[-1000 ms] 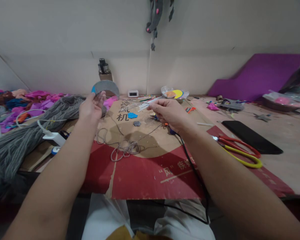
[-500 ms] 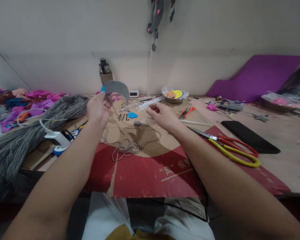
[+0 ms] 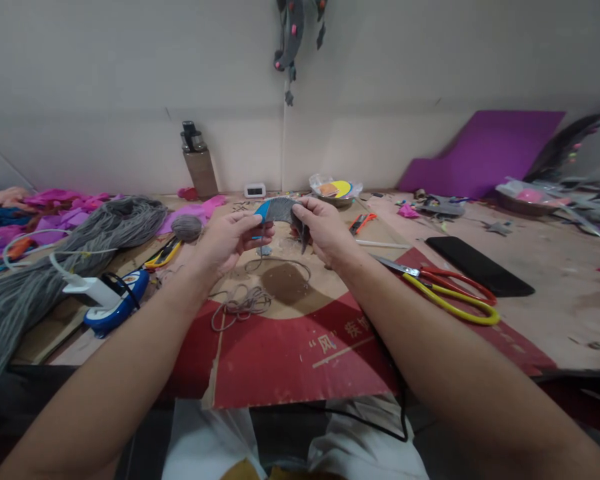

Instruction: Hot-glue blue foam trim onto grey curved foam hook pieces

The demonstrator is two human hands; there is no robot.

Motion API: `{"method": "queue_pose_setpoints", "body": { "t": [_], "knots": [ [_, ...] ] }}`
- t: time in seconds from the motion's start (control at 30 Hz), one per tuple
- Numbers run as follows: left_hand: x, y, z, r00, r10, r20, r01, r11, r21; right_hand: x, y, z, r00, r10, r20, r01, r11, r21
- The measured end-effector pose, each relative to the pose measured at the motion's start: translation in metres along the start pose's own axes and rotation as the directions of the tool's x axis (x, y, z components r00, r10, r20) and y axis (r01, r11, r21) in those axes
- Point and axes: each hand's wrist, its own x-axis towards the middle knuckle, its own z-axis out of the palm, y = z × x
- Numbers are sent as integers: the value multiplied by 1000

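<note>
Between my two hands is a curved crescent [image 3: 280, 210], mostly wrapped in grey yarn, with a bare blue end at the left. My left hand [image 3: 230, 239] pinches that blue end between thumb and fingers. The thumb and fingers of my right hand [image 3: 324, 225] grip the wrapped right end, and its dark tip points down below them. A strand of yarn hangs from near my left fingers. Below lies a loose tangle of grey yarn [image 3: 244, 303] on the red and brown cardboard [image 3: 280, 360].
Red and yellow scissors [image 3: 445, 287], a black phone [image 3: 480, 265] and an orange cutter [image 3: 363, 223] lie to the right. At left are a grey yarn bundle [image 3: 105, 230], a yarn ball [image 3: 186, 228] and a blue power strip [image 3: 117, 313]. A purple sheet [image 3: 485, 153] leans against the wall.
The crescent has come lower and toward the middle in my left hand. My right hand has moved from over the table to take its other end. The view has shifted slightly right.
</note>
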Motion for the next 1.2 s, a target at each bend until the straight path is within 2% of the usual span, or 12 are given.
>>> {"method": "queue_pose_setpoints", "body": {
  "t": [0.23, 0.43, 0.53, 0.63, 0.77, 0.83, 1.0, 1.1, 1.2],
  "knots": [
    [-1, 13, -8, 997, -21, 70, 11, 991, 130, 0, -3, 0, 997, -23, 75, 22, 1000, 5],
    [0, 13, -10, 995, -23, 99, 8, 988, 151, -3, -4, 2, 995, -18, 102, 13, 999, 50],
    [4, 7, -12, 998, -25, 50, 21, 997, 79, -3, -7, 2, 996, 49, 73, -60, 988, 144],
    [12, -1, -18, 997, -50, -62, 49, 999, -14, -1, -7, 2, 986, 169, 0, -163, 951, 263],
    [20, -8, -26, 972, -66, -226, 54, 997, -60, 1, -3, 1, 956, 288, 52, -289, 900, 326],
    [22, -10, -28, 968, -77, -237, 64, 996, -64, 0, 0, 1, 952, 295, 80, -304, 891, 337],
    [20, -10, -27, 976, -104, -189, 98, 994, -45, -1, 5, 0, 973, 217, 81, -232, 918, 321],
    [16, -5, -23, 991, -104, -83, 101, 994, -40, 1, 7, -1, 982, 187, 26, -186, 938, 292],
    [12, -1, -20, 995, -95, 9, 95, 995, -26, 3, 9, -2, 984, 181, -8, -177, 969, 173]
  ]
}}
